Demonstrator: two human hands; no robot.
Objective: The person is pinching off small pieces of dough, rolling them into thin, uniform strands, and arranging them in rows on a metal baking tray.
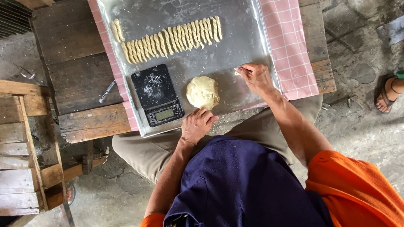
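While right hand [256, 76] pinches small dough bit [237, 72] in narrow fingers, left hand [196, 126] rests loosely curled, holding nothing, at tray [235, 45] near edge, touching no dough. Done: row of twists [172, 39] at 12 o'clock, two more at 11. Left: dough ball [202, 92], tray centre, just beside scale [157, 94] at 9. Ball pale yellow, rough, lumpy; judged well under half used.
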